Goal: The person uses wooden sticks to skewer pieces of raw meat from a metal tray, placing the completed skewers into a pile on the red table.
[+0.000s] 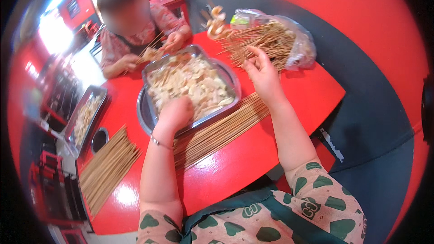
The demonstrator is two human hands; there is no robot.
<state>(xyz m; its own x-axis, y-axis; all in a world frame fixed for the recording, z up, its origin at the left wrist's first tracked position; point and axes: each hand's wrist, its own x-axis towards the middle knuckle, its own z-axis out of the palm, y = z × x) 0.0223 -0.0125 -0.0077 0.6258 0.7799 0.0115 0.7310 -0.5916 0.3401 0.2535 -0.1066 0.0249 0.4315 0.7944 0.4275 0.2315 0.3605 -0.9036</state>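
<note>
My left hand (177,112) rests at the near edge of a metal tray (203,121) full of pale sliced food (190,81); its fingers are down in the slices and mostly hidden. The tray stands in a round metal basin (144,115). At the right, my right hand (259,67) is raised with thumb and fingers pinched on thin wooden skewers (240,50), whose far ends carry curled pale pieces (216,25). A long bundle of bare wooden skewers (220,125) lies between my forearms, along the tray's near side.
A co-worker (135,34) across the red table (217,183) holds skewers with food. Beyond my right hand, many skewers (268,40) lie in a clear plastic bag (307,49). Leftward are another skewer bundle (108,169), a small dark bowl (100,140) and a second food tray (101,96).
</note>
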